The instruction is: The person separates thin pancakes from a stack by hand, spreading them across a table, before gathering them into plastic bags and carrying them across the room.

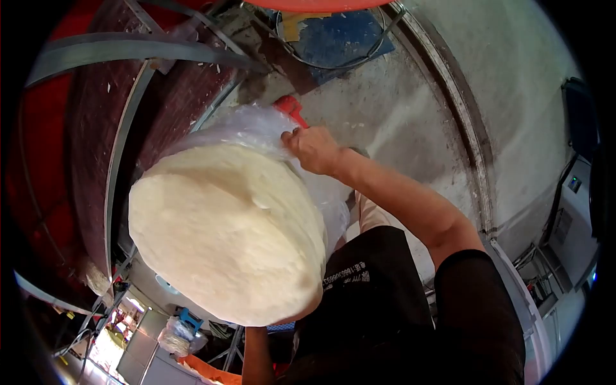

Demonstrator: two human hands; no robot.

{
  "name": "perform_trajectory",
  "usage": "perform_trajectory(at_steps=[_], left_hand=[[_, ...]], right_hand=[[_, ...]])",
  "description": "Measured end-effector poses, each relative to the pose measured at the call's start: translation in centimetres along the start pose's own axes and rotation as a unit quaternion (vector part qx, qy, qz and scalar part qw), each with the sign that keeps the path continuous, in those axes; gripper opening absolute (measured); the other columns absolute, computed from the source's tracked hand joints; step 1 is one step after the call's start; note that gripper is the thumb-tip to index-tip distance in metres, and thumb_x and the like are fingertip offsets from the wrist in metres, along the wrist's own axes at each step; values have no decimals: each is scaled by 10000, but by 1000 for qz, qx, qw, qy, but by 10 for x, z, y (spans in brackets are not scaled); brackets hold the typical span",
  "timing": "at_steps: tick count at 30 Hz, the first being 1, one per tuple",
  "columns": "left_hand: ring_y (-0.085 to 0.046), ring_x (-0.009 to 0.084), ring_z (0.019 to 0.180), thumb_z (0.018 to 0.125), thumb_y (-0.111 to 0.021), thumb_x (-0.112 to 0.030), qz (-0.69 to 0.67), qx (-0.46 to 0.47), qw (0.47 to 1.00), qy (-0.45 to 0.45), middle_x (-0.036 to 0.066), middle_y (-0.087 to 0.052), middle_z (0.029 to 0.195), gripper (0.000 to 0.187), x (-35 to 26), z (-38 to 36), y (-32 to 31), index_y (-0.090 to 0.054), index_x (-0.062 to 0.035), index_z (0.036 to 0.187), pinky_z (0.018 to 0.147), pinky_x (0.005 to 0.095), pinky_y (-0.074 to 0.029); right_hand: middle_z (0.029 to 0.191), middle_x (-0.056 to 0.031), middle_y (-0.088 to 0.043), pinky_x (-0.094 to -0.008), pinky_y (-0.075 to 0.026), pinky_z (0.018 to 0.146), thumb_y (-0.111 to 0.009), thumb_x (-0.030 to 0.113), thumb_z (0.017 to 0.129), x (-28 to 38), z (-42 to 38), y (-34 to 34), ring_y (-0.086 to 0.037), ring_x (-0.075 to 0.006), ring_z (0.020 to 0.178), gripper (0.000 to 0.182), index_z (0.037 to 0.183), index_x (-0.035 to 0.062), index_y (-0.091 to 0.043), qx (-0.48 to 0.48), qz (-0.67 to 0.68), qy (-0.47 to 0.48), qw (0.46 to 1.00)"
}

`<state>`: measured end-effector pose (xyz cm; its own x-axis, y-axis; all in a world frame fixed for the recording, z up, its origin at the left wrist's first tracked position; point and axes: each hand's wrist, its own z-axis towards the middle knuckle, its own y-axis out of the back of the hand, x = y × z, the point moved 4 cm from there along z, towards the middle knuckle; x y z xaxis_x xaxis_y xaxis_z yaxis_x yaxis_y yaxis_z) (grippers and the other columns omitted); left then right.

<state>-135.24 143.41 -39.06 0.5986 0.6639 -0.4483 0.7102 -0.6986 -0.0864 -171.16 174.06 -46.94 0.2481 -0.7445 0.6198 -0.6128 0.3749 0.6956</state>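
Note:
A large, pale, rounded mass [224,231] with a smooth, doughy-looking surface fills the middle left of the head view. Clear plastic film [247,128] lies along its far edge and hangs down its right side. At the upper right of the mass, my right hand [312,149] is closed, its fingers pressed together at the film's edge beside a red object [290,109]. Whether the fingers grip the film or the red thing is hard to tell. My left forearm comes up from the bottom edge beneath the mass, which hides the left hand.
Curved metal bars [128,128] and dark red panels [90,154] stand at the left. A stool-like metal frame with a blue board [340,38] is at the top. Plastic bags [179,337] lie at the lower left. A grey machine [571,218] stands far right.

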Motion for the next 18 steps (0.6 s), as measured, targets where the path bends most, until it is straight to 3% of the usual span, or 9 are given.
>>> perform_trajectory(at_steps=[3,7,10,13,15,17,18], left_hand=[[-412,276,1120,833,-453,-397,-4,1,1000,-3,102,-417,1250,527,1,-4,0,-372,-81,1247,915,433,-348],[-396,282,1137,832,-448,-413,-17,-2,1000,-10,99,-401,1266,542,5,-12,2,-358,-90,1259,932,439,-332],[-385,286,1151,831,-444,-425,-28,1,1000,-2,98,-390,1278,554,15,-17,2,-348,-97,1267,945,443,-320],[-373,290,1164,830,-439,-437,-30,20,999,24,96,-379,1291,566,29,-22,-3,-338,-104,1276,958,448,-308],[-365,293,1172,829,-437,-445,-25,44,998,48,94,-371,1299,573,44,-26,-10,-331,-109,1281,967,451,-300],[-357,296,1181,828,-434,-453,-9,81,994,76,93,-363,1307,581,62,-30,-21,-325,-114,1287,975,454,-292],[-353,297,1186,828,-433,-457,21,104,991,85,92,-359,1311,585,73,-31,-27,-321,-116,1290,980,455,-288]], right_hand=[[892,-159,-533,-372,-470,650,-499,29,694,-10,-20,4,-529,-301,889,235,929,17,-490,-149,-21,-9,989],[951,-164,-496,-369,-466,652,-498,20,693,-19,-41,12,-505,-331,900,251,942,18,-476,-156,-11,-99,983],[1008,-186,-488,-404,-456,679,-492,5,693,-4,-53,25,-518,-361,890,320,1009,18,-440,-11,99,-239,966],[1045,-199,-509,-459,-432,688,-483,13,670,3,-87,-17,-538,-389,869,477,1134,60,-382,-81,60,-263,960],[1066,-204,-499,-469,-428,699,-476,15,667,3,-116,-48,-533,-399,877,555,1198,76,-324,-10,105,-326,940],[866,-238,-550,-461,-436,678,-521,36,644,8,-150,-68,-552,-402,789,560,1161,-6,-312,-1,144,-340,929],[871,-250,-549,-461,-436,680,-532,51,636,23,-160,-71,-546,-408,800,564,1151,-13,-313,-52,114,-292,948]])
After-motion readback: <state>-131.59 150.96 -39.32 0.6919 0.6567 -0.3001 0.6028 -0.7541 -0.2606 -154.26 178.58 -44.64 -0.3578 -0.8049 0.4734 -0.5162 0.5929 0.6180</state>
